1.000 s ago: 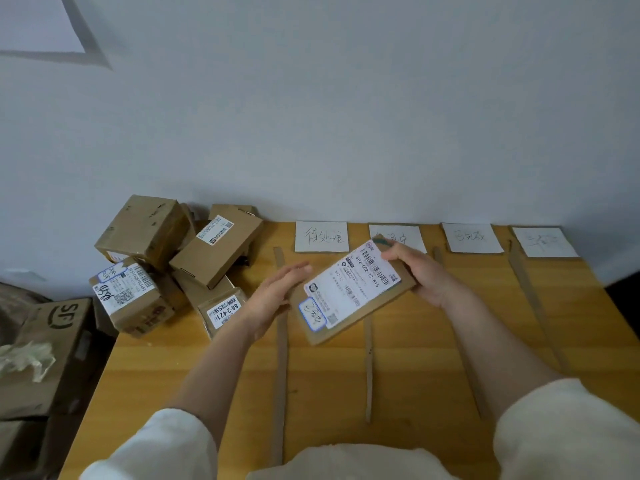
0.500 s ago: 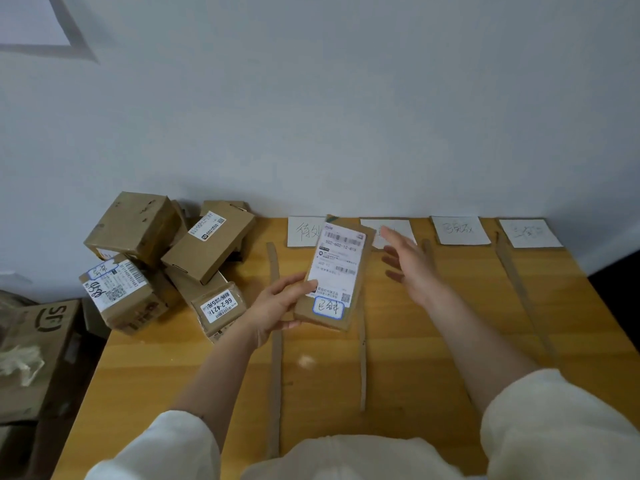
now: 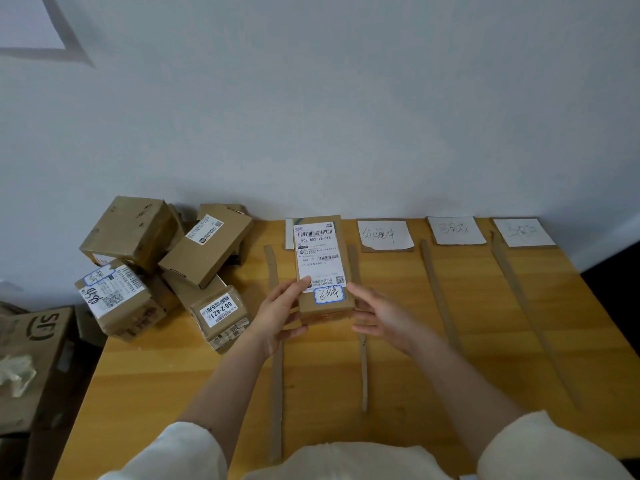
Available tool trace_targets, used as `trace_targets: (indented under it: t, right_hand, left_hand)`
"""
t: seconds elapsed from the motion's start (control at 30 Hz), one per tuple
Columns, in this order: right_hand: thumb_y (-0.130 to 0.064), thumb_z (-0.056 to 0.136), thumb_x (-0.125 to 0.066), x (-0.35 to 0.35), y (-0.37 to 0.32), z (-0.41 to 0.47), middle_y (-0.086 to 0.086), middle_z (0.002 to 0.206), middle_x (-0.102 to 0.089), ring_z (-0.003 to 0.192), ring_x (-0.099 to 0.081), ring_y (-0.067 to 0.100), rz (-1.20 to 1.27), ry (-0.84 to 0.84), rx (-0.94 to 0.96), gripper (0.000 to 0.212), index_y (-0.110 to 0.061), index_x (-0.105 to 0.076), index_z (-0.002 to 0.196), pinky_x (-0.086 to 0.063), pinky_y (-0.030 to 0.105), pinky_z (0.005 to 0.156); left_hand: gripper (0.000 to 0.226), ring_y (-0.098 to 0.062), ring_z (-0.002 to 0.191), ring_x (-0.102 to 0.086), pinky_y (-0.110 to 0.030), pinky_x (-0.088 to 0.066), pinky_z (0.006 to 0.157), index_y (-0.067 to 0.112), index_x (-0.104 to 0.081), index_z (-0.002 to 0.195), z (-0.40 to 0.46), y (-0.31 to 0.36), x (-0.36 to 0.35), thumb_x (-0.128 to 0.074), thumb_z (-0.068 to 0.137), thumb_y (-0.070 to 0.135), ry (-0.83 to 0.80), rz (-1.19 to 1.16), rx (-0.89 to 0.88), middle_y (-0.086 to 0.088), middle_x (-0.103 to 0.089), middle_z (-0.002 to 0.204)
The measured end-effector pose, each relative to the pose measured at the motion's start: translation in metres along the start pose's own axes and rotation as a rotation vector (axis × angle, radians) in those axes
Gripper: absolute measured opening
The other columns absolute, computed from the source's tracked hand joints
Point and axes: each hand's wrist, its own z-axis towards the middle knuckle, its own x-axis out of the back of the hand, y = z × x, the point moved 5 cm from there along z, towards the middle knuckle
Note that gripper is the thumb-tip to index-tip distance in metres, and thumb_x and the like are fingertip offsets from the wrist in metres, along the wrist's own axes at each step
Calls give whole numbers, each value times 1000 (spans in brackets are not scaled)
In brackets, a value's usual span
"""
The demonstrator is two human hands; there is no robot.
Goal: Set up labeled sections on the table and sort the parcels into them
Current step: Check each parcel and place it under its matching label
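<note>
Above the desk (image 3: 398, 341), over the first lane: flat brown parcel (image 3: 323, 271) held label-up. Left hand (image 3: 280, 315) clasps its near-left edge, thumb on the label; right hand (image 3: 384, 318) open, fingers (image 3: 360, 296) spread just beside the near-right corner, contact unclear. Judged light, rigid cardboard, label face slick. Best gripped across the long edges. Unsorted pile (image 3: 156, 268) sits well left.

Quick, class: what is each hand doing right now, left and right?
Left hand: closed on the parcel, gripping its left edge.
Right hand: open, fingers spread beside the parcel's right side; contact cannot be told.
</note>
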Motion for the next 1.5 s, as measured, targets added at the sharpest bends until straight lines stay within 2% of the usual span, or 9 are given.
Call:
trace_targets:
  t: [0.33, 0.5, 0.63, 0.73, 0.83, 0.93, 1.07, 1.27, 1.5]
  right_hand:
    - [-45, 87, -66, -6, 7, -12, -7, 111, -62, 104, -63, 16, 66, 32, -27, 25, -36, -57, 109, -53, 45, 97]
    - [-43, 88, -65, 2, 18, -22, -2, 115, -64, 106, -64, 19, 119, 74, -24, 41, -28, -54, 124, -53, 46, 96]
    - [-44, 89, -64, 14, 27, -29, 1, 116, -65, 111, -61, 23, 169, 107, 3, 37, -28, -57, 121, -52, 43, 98]
    - [-45, 86, -66, 26, 33, -29, 2, 118, -67, 109, -64, 21, 213, 134, -4, 44, -26, -58, 125, -55, 39, 94]
    - [-47, 86, -65, 45, 36, -30, 2, 117, -69, 107, -65, 20, 206, 143, -21, 39, -27, -61, 119, -54, 37, 94]
    - [-47, 87, -64, 75, 40, -33, 3, 113, -68, 104, -63, 19, 226, 170, -58, 30, -28, -64, 110, -53, 36, 95]
    - [-45, 88, -63, 128, 46, -33, 3, 107, -66, 100, -61, 18, 311, 236, -115, 22, -28, -63, 102, -51, 35, 93]
    - [-44, 85, -66, 214, 55, -20, 9, 115, -63, 109, -60, 26, 502, 283, -162, 43, -18, -54, 118, -47, 41, 103]
    - [-43, 81, -71, 275, 54, 8, 10, 114, -61, 108, -58, 23, 612, 365, -256, 64, -12, -48, 132, -47, 38, 96]
  left_hand:
    - [55, -17, 99, -67, -36, -59, 76, 32, -59, 120, 2, -7, -2, -73, 73, 56, -31, 45, 36, 2, -72, 106]
    - [61, -17, 103, -68, -37, -60, 77, 33, -61, 119, 2, -13, -13, -74, 67, 62, -89, 90, 57, 3, -74, 107]
    - [59, -18, 102, -67, -38, -59, 79, 31, -59, 121, 2, -17, -28, -71, 72, 61, -132, 119, 76, 0, -71, 112]
    - [63, -19, 103, -67, -39, -59, 79, 32, -57, 124, 6, -22, -40, -71, 71, 62, -147, 151, 90, 0, -70, 112]
    - [64, -20, 107, -65, -39, -59, 78, 33, -55, 126, 10, -25, -58, -68, 72, 65, -168, 191, 96, 0, -68, 116]
    - [57, -19, 108, -64, -42, -57, 86, 35, -55, 124, 12, -28, -84, -58, 78, 68, -200, 218, 98, 1, -66, 118]
    - [53, -20, 109, -62, -43, -54, 93, 32, -50, 128, 22, -33, -119, -49, 86, 65, -132, 214, 103, -1, -63, 121]
    - [58, -19, 112, -58, -36, -51, 90, 20, -45, 138, 42, -54, -170, -51, 91, 55, -40, 302, 118, -2, -58, 128]
    - [54, -24, 116, -53, -39, -45, 95, 17, -48, 139, 61, -79, -207, -53, 94, 45, 41, 440, 126, -5, -53, 134]
